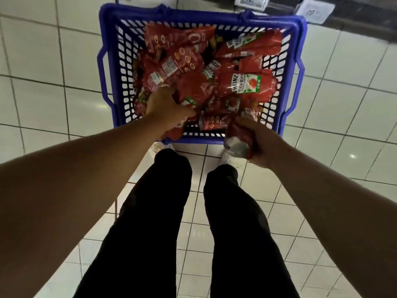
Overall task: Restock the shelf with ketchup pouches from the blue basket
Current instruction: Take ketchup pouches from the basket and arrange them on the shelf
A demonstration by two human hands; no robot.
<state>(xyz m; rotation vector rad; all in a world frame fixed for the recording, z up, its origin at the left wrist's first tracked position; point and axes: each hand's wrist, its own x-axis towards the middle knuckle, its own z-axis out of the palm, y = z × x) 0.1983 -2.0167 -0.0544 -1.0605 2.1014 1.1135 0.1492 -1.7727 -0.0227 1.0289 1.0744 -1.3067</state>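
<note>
White floor tiles (43, 61) carry the blue basket (299, 67), heaped with ketchup pouches (245, 84), so most restocking remains; your left hand (165, 106) closes on one pouch inside while your right hand (261, 143) clamps another pouch (240, 139) at the rim.

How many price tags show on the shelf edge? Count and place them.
2. One price tag sits at the top edge, above the blue basket's far rim; the other is right of it, marked 19. More may lie out of frame.
</note>
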